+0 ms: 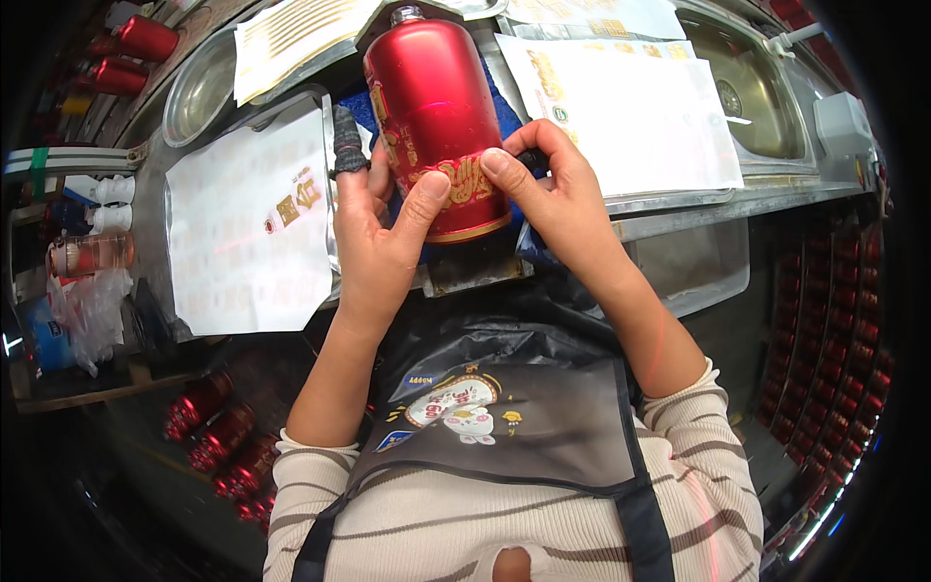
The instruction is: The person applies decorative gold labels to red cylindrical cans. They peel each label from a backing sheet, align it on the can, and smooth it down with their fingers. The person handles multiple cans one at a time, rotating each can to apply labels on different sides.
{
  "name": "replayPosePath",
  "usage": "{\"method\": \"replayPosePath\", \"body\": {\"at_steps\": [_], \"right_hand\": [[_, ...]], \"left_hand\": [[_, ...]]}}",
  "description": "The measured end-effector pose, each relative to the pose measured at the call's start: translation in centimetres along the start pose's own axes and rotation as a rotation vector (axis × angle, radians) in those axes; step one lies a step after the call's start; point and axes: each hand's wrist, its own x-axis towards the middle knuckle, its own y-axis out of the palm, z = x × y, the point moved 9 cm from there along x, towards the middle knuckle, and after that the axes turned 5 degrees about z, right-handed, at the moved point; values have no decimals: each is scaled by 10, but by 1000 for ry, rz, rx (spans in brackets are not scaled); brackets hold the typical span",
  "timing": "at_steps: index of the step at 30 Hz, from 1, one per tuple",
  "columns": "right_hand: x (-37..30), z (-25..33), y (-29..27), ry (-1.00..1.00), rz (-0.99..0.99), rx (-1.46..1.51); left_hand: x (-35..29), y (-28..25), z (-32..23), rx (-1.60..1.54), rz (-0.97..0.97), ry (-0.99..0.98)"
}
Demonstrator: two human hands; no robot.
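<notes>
A glossy red bottle [432,87] lies on a blue cloth [357,109], its neck pointing away from me. Gold decoration runs along its left side, and a gold-patterned decal [469,186] sits across the part near its base. My left hand [380,215] grips the left side, thumb pressed on the decal and a dark wrap [347,141] on one raised finger. From the right, my right hand [558,189] holds the bottle with its thumb on the decal's upper edge. Its other fingertips are partly hidden; something black shows at one of them.
Decal sheets lie left [247,262], right [635,121] and at the back left [291,39]. A metal basin [199,92] stands far left, a sink [742,87] far right. Red bottles fill a rack [829,349] at right; more red bottles [223,436] stand low at left.
</notes>
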Motion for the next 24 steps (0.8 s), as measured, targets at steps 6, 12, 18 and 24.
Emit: {"method": "replayPosePath", "body": {"at_steps": [6,12,18,24], "right_hand": [[5,-10,-2,-65,12,205],[-2,-6,-1,-31,40,90],[1,-9,-2,-67,9,143],[1,-7,-1,-65,43,216]], "left_hand": [[-1,-2,-1,22,-31,-30],[1,-2,0,48,-60,-12],[-1,-3,1,77,-74,-42],[0,1,-4,87,-66,-10]]}}
